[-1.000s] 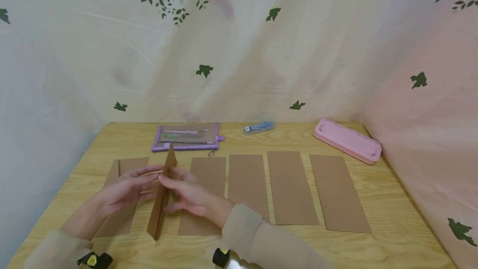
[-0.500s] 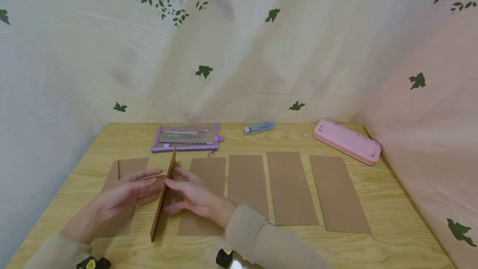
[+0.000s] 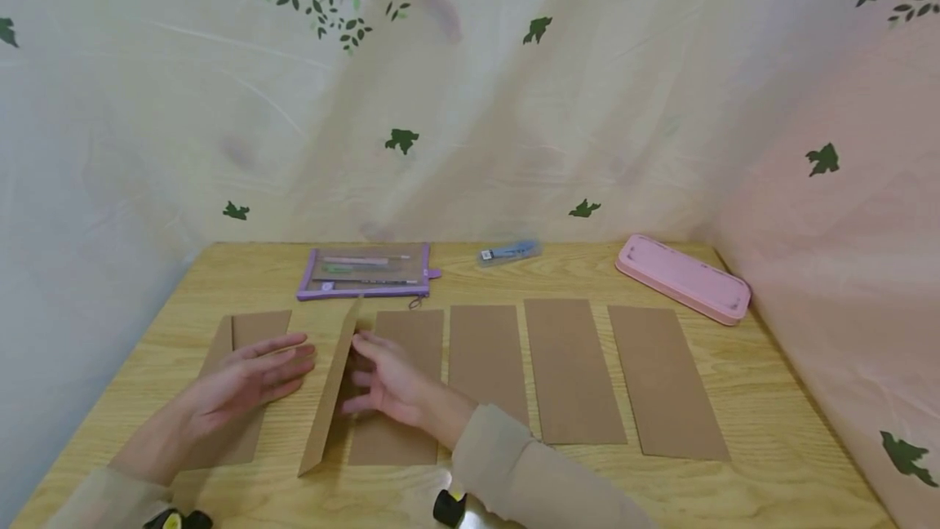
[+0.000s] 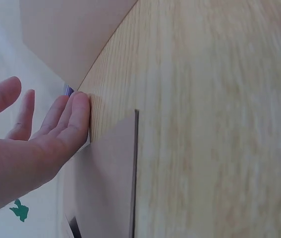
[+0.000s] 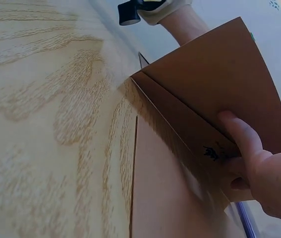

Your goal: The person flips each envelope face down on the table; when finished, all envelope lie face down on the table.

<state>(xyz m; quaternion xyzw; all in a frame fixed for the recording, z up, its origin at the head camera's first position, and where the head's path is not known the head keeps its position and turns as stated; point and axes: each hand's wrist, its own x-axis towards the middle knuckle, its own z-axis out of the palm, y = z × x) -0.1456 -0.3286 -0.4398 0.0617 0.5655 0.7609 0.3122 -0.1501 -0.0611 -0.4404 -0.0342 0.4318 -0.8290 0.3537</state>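
In the head view a brown kraft-paper piece (image 3: 335,390) stands on its long edge, its upper edge leaning right. My right hand (image 3: 396,386) is on its right side, thumb and fingers spread against it. The right wrist view shows the right thumb (image 5: 239,133) on that face, above a fold line and a small black print (image 5: 211,152); the other fingertips are partly hidden. To the left, my left hand (image 3: 246,386) has loosely straight fingers, apart from the standing piece. Beneath it lies a flat brown piece (image 3: 257,325) with a line across one end.
Several flat brown pieces (image 3: 576,374) lie in a row rightward on the wooden table (image 3: 778,398). Behind them are a purple-edged clear pencil pouch (image 3: 367,292), a blue item (image 3: 510,251) in clear packaging, and a pink case (image 3: 683,277). A printed cloth (image 3: 477,129) hangs behind.
The standing piece has tilted rightward, bringing its left face into view. My right hand has shifted slightly right with it, and the left fingers have drawn away from it.
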